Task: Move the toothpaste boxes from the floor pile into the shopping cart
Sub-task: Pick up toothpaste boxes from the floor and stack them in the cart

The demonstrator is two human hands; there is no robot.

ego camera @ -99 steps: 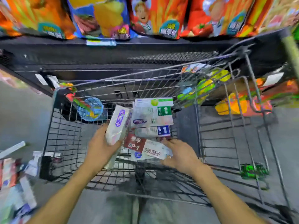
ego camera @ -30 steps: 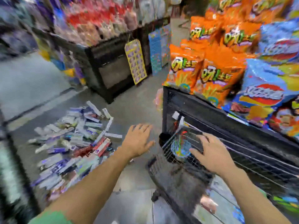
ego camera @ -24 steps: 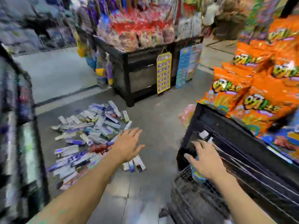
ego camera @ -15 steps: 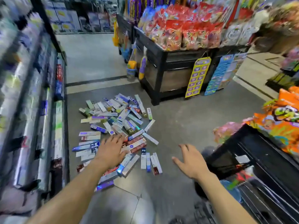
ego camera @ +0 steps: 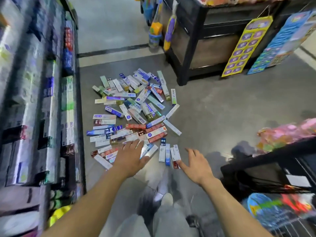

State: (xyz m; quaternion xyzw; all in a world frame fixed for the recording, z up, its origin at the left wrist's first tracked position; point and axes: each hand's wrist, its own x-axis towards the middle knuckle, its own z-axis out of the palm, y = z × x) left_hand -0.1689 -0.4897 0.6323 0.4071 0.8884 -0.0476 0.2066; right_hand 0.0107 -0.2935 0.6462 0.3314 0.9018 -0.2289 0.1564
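Both hands empty w/ fingers spread apart — left hand [ego camera: 130, 157] hangs over the near edge of the toothpaste boxes [ego camera: 135, 113], right hand [ego camera: 196, 164] just beside a small row of boxes [ego camera: 168, 153] at the pile's near right corner; can't tell if either touches a box yet. Pile sits on the floor [ego camera: 222, 108] between the shelf unit [ego camera: 42, 100] at left and a black display stand [ego camera: 196, 40] beyond. Dozens of boxes on the floor, so most of the job looks undone. Shopping cart [ego camera: 273, 218] only partly in view at lower right, blurred — can't tell what boxes it holds. Likely step: reaching to grab the next boxes.
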